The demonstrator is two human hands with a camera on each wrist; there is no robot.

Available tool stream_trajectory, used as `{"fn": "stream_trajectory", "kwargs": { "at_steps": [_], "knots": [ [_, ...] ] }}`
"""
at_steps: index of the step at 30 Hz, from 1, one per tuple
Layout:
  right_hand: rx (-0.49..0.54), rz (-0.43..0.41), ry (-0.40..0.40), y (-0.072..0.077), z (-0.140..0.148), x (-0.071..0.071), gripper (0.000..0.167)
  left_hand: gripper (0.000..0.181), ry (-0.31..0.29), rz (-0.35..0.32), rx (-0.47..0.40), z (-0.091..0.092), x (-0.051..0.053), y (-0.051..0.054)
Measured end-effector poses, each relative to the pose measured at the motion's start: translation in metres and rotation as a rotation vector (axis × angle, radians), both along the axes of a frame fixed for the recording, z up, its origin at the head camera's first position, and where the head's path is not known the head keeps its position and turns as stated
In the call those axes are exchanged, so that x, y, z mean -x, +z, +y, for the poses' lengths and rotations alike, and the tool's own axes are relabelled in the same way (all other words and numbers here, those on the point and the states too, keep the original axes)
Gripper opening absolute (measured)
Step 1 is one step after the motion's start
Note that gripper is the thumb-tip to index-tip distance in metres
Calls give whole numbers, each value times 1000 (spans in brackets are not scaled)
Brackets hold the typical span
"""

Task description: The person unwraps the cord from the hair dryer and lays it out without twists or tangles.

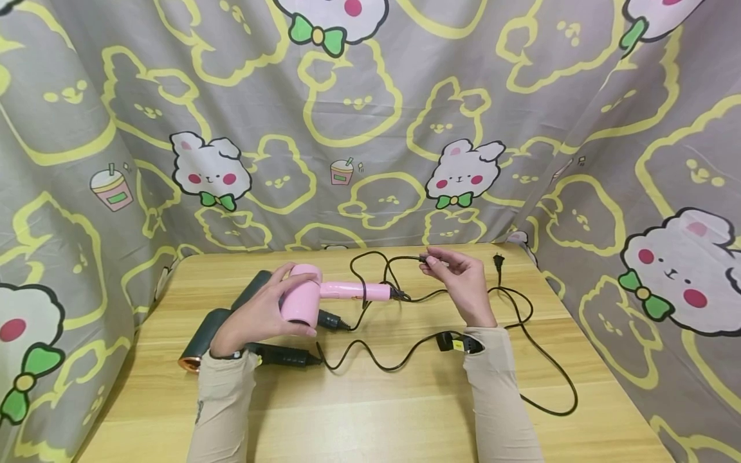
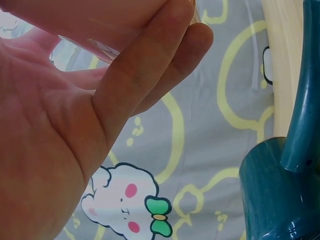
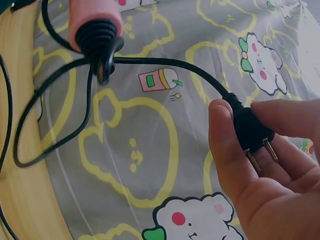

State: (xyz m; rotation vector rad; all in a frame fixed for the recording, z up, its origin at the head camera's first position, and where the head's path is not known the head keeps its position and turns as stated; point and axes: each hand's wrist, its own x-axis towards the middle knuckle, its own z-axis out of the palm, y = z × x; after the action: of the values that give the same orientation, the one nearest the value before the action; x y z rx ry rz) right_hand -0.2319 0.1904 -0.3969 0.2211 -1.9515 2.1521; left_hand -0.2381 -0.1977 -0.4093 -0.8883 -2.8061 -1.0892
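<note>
My left hand [image 1: 263, 312] grips the barrel of a pink hair dryer [image 1: 354, 291], fingers over the top and thumb below. Its handle points right, and a black cord leaves the handle's end. In the right wrist view, my right hand [image 3: 272, 165] pinches the black two-pin plug [image 3: 252, 129] of that cord between thumb and fingers, the metal pins toward the palm. Under and beside my left hand lie dark green hair dryers, one [image 1: 205, 334] nearer me and another [image 1: 250, 289] behind, partly hidden by the hand.
Black cord [image 1: 393, 368] winds across the wooden table [image 1: 359, 411] below my hands and loops out to the right. A second plug [image 1: 498, 260] lies near the back right. A patterned curtain [image 1: 370, 128] encloses the table's back and sides.
</note>
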Motion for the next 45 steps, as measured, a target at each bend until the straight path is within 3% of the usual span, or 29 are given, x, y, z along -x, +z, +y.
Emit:
{"fn": "stream_trajectory", "kwargs": {
  "at_steps": [9, 15, 18, 25, 34, 38, 45],
  "knots": [
    [71, 52, 47, 7, -6, -5, 36, 98, -13, -1, -3, 1, 2, -2],
    [138, 134, 83, 12, -10, -11, 27, 99, -26, 3, -7, 2, 3, -4],
    [211, 183, 137, 15, -13, -16, 24, 98, -26, -5, -6, 4, 3, -4],
    [312, 306, 270, 25, -19, -30, 34, 96, -24, -12, -2, 5, 3, -5],
    [364, 488, 430, 41, -23, -50, 34, 94, -6, -20, 22, 5, 5, -6],
    [389, 536, 508, 46, -23, -58, 33, 95, 18, -20, 31, 4, 5, -6],
    [357, 599, 572, 52, -20, -66, 30, 99, 46, -7, 31, -1, 6, -7]
  ]
}}
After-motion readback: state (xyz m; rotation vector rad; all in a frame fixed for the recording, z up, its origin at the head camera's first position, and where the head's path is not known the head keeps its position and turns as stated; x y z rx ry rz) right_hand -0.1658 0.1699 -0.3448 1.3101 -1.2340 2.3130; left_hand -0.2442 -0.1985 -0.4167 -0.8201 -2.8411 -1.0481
